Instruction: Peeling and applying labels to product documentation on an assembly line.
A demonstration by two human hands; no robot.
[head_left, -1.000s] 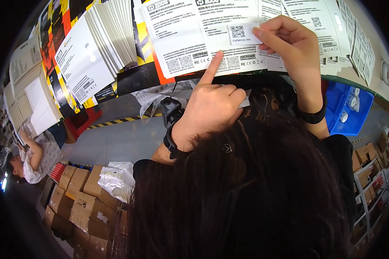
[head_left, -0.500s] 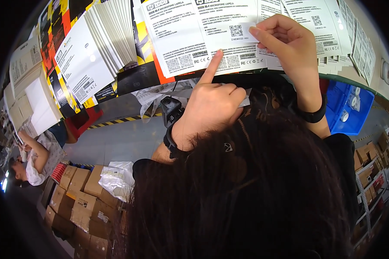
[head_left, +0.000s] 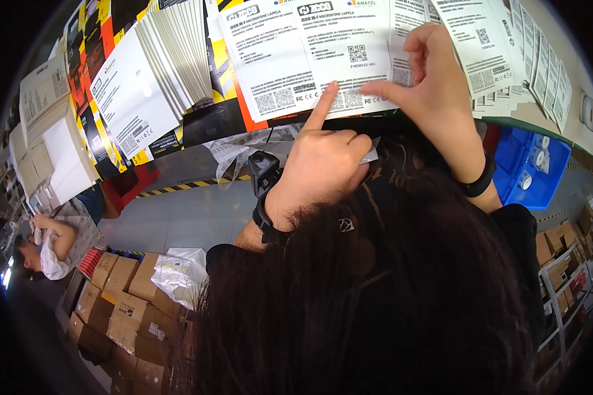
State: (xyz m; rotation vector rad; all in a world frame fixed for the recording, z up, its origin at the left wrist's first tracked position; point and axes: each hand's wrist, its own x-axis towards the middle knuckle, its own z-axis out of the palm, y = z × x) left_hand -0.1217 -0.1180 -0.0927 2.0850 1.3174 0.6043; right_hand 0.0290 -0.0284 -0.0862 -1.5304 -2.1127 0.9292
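Observation:
A small white label with a square code [head_left: 357, 58] lies flat on a white printed card [head_left: 333, 39]. Above that card is my right hand [head_left: 435, 82], thumb and fingers apart with nothing between them. My left hand [head_left: 326, 158] rests its outstretched index fingertip on the card's lower part. The other fingers of that hand are curled in, with the end of a white label strip [head_left: 373, 153] poking out beside them. More of the strip [head_left: 234, 150] hangs down left of the hand. Another printed card [head_left: 263, 59] lies alongside on the left.
Overlapping printed cards [head_left: 478, 49] spread to the right, and a fanned stack of white cards [head_left: 171, 59] stands at left. Below the table edge sits a blue bin [head_left: 527, 164] with white rolls. Cardboard boxes [head_left: 135, 316] are piled at lower left. Another person [head_left: 62, 240] works at far left.
The label that my right hand pinched now lies on the card, let go. My right hand has moved down slightly and its fingers have parted. The left hand stays nearly still.

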